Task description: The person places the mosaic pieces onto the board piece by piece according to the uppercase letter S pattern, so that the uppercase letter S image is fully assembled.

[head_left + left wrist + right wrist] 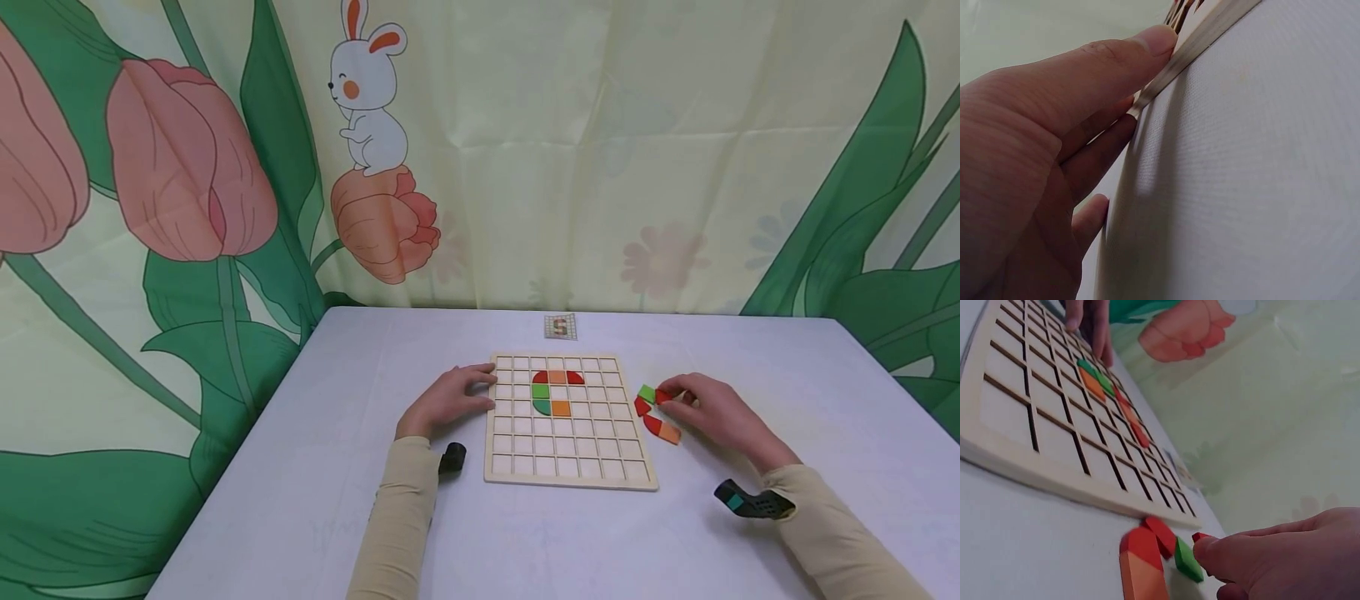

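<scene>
A wooden grid board (pixel 497 478) lies flat, bearing a red rounded tile (pixel 574 378), a light orange square (pixel 557 377), a green square (pixel 540 390), a dark green rounded tile (pixel 542 407) and an orange square (pixel 560 408), among others. My left hand (pixel 448 400) rests at the board's left edge, its fingers fairly straight and thumb against the rim. Right of the board, my right hand (pixel 708 412) pinches a small red tile (pixel 1199 537) between thumb and fingers, which partly hide it. Beside it lie a loose green tile (pixel 1188 559), a red tile (pixel 1160 537) and a red rounded tile (pixel 1141 542).
A light orange tile (pixel 670 433) touches the loose red rounded one. Behind the board lies a small patterned card (pixel 560 327). Both wrists carry black cameras, the right one (pixel 752 502) low over the white table (pixel 570 542). A printed curtain (pixel 525 167) hangs behind.
</scene>
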Demonstrator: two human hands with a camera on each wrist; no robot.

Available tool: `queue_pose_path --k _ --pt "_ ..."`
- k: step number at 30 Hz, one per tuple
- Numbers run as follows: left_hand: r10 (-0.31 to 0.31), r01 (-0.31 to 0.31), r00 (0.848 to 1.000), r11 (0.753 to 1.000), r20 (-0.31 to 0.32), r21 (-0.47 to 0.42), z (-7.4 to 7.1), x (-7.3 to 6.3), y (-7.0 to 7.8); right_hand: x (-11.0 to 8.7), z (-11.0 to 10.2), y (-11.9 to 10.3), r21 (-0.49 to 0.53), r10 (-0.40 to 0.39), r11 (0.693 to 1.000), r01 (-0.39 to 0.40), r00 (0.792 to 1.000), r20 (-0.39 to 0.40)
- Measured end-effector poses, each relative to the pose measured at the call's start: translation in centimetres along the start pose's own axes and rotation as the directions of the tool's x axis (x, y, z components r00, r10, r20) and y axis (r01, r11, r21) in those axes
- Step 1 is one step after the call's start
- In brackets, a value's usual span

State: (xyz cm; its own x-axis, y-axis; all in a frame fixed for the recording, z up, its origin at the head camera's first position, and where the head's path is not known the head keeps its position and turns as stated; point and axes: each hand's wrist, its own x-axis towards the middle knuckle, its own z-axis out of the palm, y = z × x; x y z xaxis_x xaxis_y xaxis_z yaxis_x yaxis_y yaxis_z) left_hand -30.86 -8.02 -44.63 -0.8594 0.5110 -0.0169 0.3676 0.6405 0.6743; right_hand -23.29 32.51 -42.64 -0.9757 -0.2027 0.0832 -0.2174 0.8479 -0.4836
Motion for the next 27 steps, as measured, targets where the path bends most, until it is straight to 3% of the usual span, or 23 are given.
queue_pose_path --k 6,13,27 --pt "0.001 -0.001 1.000 1.000 -0.001 0.002 0.0 -0.1 0.0 1.3 1.2 -3.5 0.029 -0.013 1.000 0.011 0.998 0.066" --pt "0.006 -0.006 1.000 1.000 -0.002 -0.010 0.1 0.1 -0.1 2.7 3.8 -6.3 0.008 -0.138 0.990 0.138 0.987 0.086" --pt "0.031 -0.031 1.000 0.999 0.004 0.012 0.1 0.1 -0.1 3.6 5.3 -8.0 -0.043 -0.186 0.981 0.189 0.980 0.072"
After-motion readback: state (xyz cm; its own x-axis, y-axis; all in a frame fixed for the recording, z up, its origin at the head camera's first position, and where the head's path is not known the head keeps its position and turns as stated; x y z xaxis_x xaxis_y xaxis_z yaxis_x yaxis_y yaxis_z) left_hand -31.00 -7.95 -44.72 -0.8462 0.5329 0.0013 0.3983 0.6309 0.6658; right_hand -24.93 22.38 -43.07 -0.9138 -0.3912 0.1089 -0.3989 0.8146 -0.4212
